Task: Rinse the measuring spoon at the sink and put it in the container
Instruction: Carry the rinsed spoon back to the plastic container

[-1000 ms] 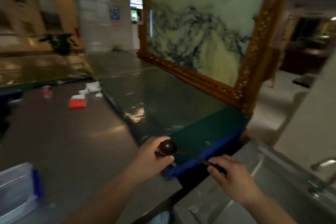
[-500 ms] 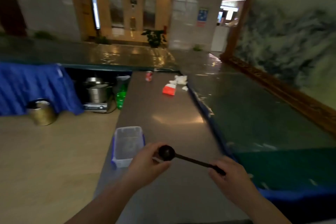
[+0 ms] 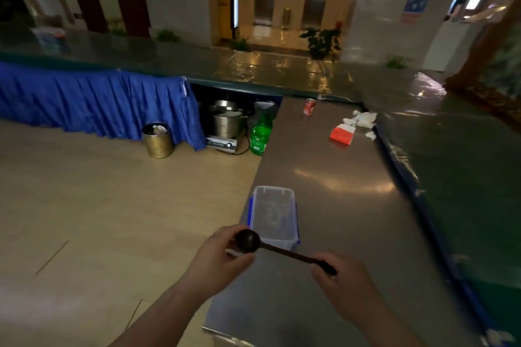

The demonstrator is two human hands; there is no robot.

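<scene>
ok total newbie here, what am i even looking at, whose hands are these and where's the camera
There is no machine here: a person wears a wide-angle camera on the head, looking forward and down. The left hand cups the bowl of a dark measuring spoon, and the right hand pinches its handle. Just beyond them, on a steel counter, stands a clear container with blue clips. Farther along lie a red can, a red-and-white carton and crumpled tissues.

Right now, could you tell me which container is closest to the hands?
The clear plastic container with blue clips, just beyond the measuring spoon. The brass bin and steel pot sit far off on the floor.
</scene>
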